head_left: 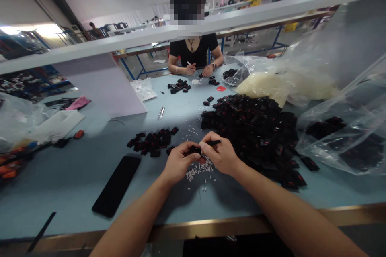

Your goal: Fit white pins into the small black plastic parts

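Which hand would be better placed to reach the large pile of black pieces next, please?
Probably the right hand: it is beside the large pile, though it holds a slim dark tool. The left hand is farther away and holds a small black piece.

Black piece [196, 149]: mostly hidden between left hand [178, 164] and right hand [221, 154]; details too small to tell from here. Orange parts [8, 165]: blurred, cut off at left. Clear bag [321, 156]: cut off at right.
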Motion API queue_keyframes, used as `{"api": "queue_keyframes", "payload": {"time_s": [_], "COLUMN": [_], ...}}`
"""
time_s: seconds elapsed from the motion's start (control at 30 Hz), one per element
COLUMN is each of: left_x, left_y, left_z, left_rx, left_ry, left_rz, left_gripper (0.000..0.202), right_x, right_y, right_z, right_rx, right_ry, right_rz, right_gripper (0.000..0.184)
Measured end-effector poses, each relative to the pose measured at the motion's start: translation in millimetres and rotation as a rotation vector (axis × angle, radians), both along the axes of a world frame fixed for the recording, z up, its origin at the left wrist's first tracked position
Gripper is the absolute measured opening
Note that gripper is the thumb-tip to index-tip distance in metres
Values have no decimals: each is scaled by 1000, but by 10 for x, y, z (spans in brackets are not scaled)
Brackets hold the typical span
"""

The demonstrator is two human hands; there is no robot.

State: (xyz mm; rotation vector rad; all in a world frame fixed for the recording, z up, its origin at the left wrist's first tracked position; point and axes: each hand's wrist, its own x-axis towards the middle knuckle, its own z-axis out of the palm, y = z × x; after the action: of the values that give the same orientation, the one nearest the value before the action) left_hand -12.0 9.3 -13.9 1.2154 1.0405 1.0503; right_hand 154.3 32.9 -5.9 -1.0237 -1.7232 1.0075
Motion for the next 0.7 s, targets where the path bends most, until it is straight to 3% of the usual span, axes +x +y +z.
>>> {"api": "queue_keyframes", "payload": {"time_s": [0.4,0.7], "left_x": [-6,-25], "left_y": [3,23], "left_z": [-41,-25], "left_rx": [-9,-8], "left_ry": [-4,16], "left_rz": [-4,42], "left_gripper": [21,27], "right_x": [-7,-40], "right_y": [5,16], "right_z": [11,-23], "right_rx": [99,87], "right_ry": [-59,128], "right_rz": [-1,-52], "right_gripper": [15,15]}}
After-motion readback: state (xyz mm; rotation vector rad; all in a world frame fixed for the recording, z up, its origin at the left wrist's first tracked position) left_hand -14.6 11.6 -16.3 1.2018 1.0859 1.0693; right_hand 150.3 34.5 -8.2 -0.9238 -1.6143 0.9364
